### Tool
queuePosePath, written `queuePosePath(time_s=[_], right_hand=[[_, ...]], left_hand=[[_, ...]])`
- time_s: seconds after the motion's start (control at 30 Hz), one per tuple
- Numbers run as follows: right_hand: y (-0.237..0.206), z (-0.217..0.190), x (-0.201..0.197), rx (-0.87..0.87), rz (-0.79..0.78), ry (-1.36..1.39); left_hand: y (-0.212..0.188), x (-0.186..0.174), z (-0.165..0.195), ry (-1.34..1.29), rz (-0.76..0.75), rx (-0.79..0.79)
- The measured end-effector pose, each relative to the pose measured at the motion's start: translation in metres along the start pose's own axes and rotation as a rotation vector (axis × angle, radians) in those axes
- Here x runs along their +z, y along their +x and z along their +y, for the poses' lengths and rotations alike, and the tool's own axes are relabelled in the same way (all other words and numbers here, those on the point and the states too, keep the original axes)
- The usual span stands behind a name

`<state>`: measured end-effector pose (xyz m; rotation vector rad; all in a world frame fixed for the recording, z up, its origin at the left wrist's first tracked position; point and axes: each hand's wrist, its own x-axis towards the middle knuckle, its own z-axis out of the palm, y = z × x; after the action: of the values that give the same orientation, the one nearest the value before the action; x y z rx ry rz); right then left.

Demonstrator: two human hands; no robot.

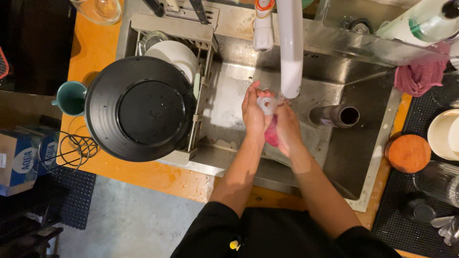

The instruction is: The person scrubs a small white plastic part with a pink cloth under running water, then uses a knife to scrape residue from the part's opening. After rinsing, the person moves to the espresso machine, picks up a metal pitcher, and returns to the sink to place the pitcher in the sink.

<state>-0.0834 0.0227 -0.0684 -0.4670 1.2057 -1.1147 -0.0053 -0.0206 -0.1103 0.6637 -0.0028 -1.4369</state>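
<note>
Over the steel sink (363, 157) my two hands meet under the white faucet spout (290, 52). My left hand (254, 112) holds a small clear round lid-like piece (266, 103) at its fingertips. My right hand (288, 128) is closed on a pink sponge or cloth (272, 134) pressed against that piece. Whether water is running I cannot tell.
A large black bowl (139, 109) lies upside down on the dish rack (198, 91), over white plates (179, 55). A dark bottle (337, 116) lies in the sink. A teal mug (71, 98), a pink rag (420, 76), an orange disc (409, 153) and glasses (437, 181) sit around.
</note>
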Motion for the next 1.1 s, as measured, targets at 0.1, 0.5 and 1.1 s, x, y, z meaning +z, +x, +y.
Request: queuePosePath(time_s=[0.1,0.5,1.1], right_hand=[[0.002,0.0,-0.006,0.008,0.048,-0.014],[-0.01,0.005,-0.015,-0.122,-0.022,-0.019],[-0.054,-0.069,0.026,-0.723,0.171,-1.017]], left_hand=[[0.0,0.004,0.001,-0.04,0.002,0.002],[-0.016,0.033,0.018,-0.019,-0.038,-0.087],[-0.038,0.053,0.052,0.507,-0.214,0.056]])
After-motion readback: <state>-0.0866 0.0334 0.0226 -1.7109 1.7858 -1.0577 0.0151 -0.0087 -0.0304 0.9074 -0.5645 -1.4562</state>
